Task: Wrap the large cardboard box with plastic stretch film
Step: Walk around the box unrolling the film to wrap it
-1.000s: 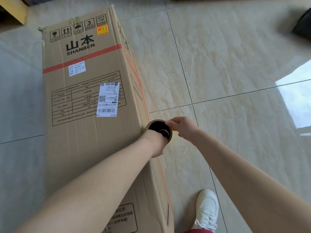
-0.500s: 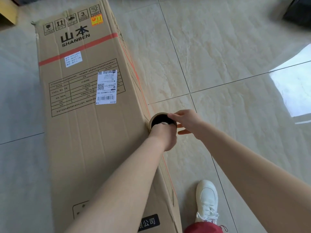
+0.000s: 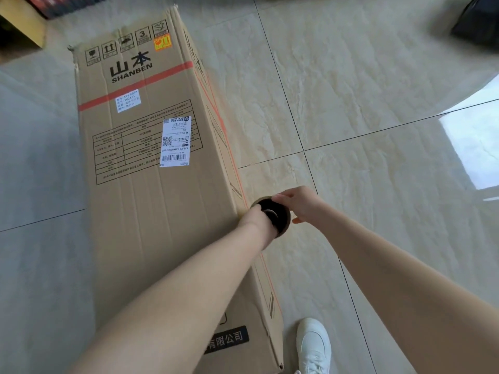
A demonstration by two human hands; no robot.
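A long brown cardboard box [image 3: 151,211] printed SHANBEN lies flat on the tiled floor, running from the far left toward my feet. At its right top edge a stretch film roll [image 3: 280,215] stands on end; I look down its dark cardboard core. My left hand [image 3: 256,222] reaches into the core and grips the roll from the box side. My right hand [image 3: 299,202] holds the roll's outer rim from the right. The film itself is too clear to make out.
Glossy beige floor tiles [image 3: 378,103] spread to the right of the box. My white shoe [image 3: 314,344] stands beside the box's near corner. A dark object [image 3: 478,25] sits at the far right, and wooden furniture [image 3: 21,25] at the far left.
The view has shifted, so the box and both hands sit further right and lower in the frame. Both hands stay on the roll at the box's right edge.
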